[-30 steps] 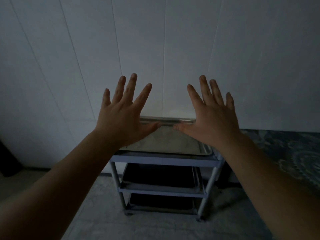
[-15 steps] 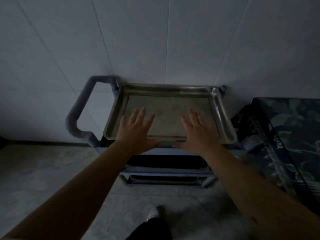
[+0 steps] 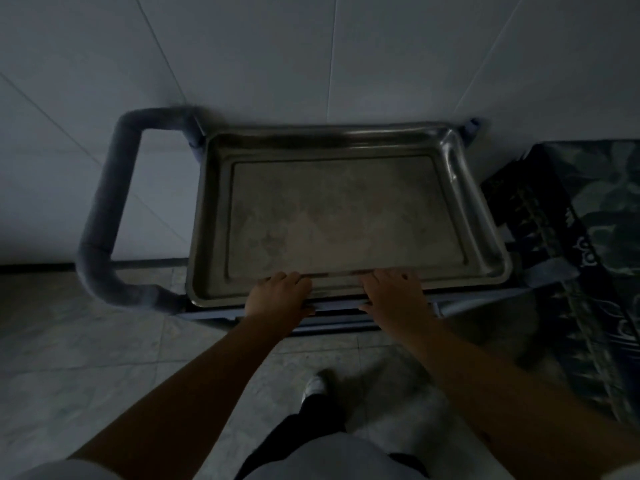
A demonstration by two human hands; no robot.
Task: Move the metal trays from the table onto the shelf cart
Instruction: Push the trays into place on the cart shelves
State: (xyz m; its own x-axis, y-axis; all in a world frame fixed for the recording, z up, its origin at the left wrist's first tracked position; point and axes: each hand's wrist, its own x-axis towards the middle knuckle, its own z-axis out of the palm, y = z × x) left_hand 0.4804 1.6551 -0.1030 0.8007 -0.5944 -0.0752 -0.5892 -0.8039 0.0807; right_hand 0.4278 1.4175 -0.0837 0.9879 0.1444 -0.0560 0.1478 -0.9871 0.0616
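Metal tray (image 3: 346, 216) near rim hidden under left hand (image 3: 277, 294), right hand (image 3: 394, 292).

Metal tray (image 3: 346, 216): steel-looking, rim glossy w/ bright streaks at 12 and 2 o'clock corners; flat base duller, mottled and stained, matt brownish patches thru the centre. Shelf cart (image 3: 332, 322) frame at 6 o'clock of tray: smooth blue-grey, looks like plastic or painted metal, can't tell which. Cart handle (image 3: 104, 209) at 9 o'clock: thick tube, matt grey-blue, smooth. Wall (image 3: 311, 53) at 12: large pale panels, smooth, slight sheen, thin seams. Floor (image 3: 62, 358) at 7–8: stone-pattern tiles, marbled grey, low gloss. Cloth (image 3: 595, 237) at 3 o'clock: dark patterned fabric, matt, soft folds.
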